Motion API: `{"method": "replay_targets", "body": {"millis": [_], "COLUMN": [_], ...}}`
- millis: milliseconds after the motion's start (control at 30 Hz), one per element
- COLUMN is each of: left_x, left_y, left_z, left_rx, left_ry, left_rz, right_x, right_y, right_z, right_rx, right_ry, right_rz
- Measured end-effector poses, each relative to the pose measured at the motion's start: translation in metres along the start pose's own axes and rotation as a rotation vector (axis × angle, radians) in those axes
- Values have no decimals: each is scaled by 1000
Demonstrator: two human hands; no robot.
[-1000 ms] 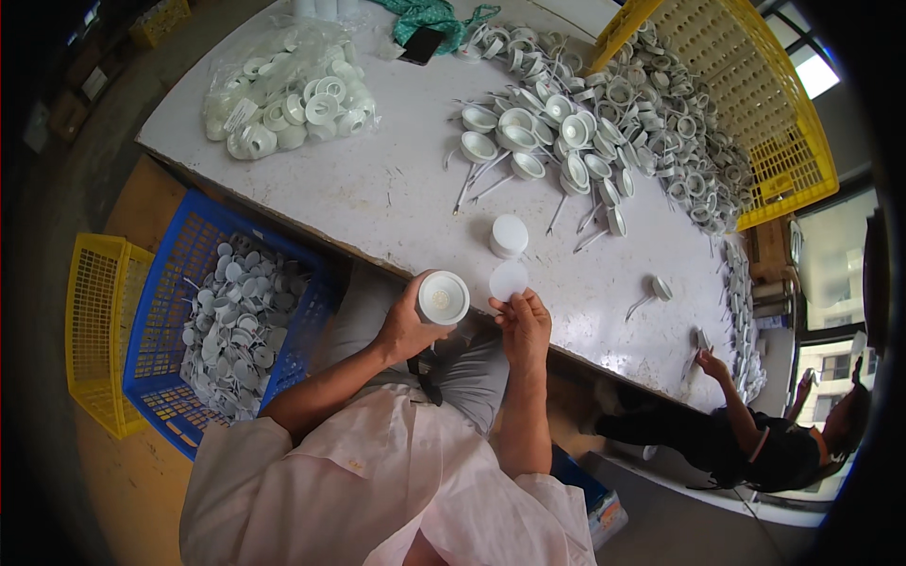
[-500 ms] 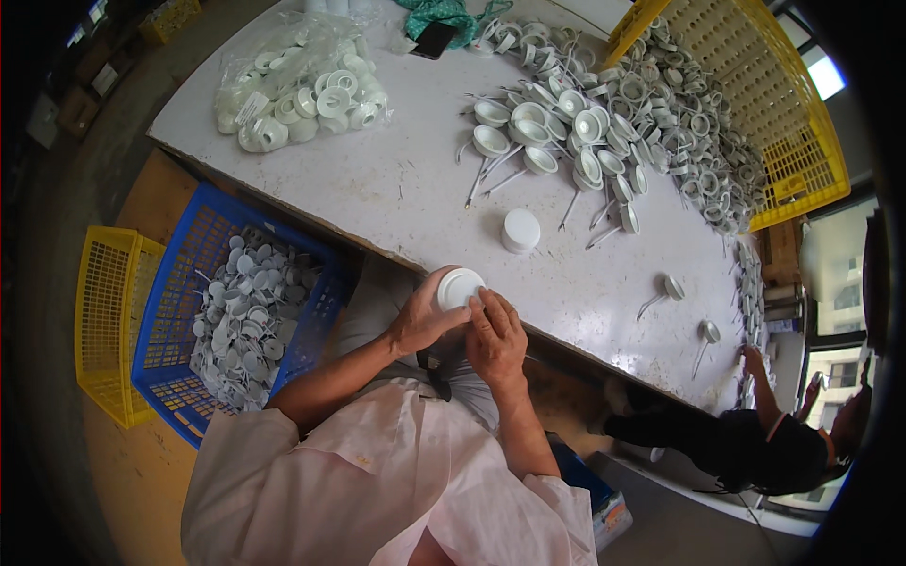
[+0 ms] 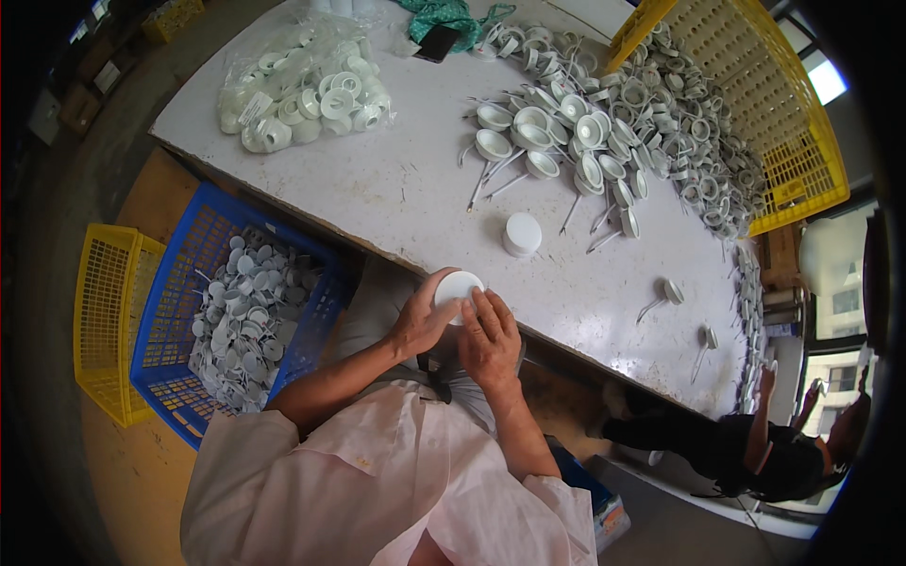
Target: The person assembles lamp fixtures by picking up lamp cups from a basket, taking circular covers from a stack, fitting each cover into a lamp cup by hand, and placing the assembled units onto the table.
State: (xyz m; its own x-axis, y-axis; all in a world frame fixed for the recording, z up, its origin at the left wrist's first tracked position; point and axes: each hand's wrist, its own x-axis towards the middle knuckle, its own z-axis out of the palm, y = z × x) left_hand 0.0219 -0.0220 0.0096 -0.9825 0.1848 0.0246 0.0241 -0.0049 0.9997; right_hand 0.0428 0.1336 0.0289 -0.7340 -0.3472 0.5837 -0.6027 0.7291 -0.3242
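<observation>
Over the table's near edge, both my hands hold a white round disc (image 3: 457, 286), its smooth flat face turned up. My left hand (image 3: 418, 316) curls around its left side. The fingers of my right hand (image 3: 488, 344) press against its right edge; what lies beneath the disc is hidden. On the table just beyond stands a short white cylinder (image 3: 521, 234), perhaps stacked discs. Farther off lie many white cup-shaped lamp housings (image 3: 542, 164) with wires trailing from them.
A blue crate (image 3: 170, 311) of small white round parts stands at left beside a yellow crate (image 3: 94, 321). A plastic bag of white rings (image 3: 307, 99), a phone (image 3: 436, 43) and a tilted yellow crate (image 3: 802, 123) sit farther back. Another person (image 3: 755, 453) works at right.
The piece in my hands showed a raised ring on its face before; now the upper face looks plain and flat. My right fingers have shifted slightly. The other person's hand has lifted from the table.
</observation>
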Motion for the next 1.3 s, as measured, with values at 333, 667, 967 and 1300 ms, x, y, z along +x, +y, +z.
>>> {"method": "replay_targets", "body": {"millis": [333,667,967,1300], "left_x": [0,12,-45,-159], "left_y": [2,-4,-81,-198], "left_z": [2,-7,-181,-351], "left_rx": [106,-229,-177,-4], "left_ry": [23,131,652,987], "left_rz": [51,-60,-209,-683], "right_x": [-3,6,-54,-64], "right_y": [7,14,230,280], "right_z": [8,-11,-103,-147], "right_rx": [-14,129,-613,-594], "right_ry": [110,71,493,157], "right_rz": [-72,35,637,1352]}}
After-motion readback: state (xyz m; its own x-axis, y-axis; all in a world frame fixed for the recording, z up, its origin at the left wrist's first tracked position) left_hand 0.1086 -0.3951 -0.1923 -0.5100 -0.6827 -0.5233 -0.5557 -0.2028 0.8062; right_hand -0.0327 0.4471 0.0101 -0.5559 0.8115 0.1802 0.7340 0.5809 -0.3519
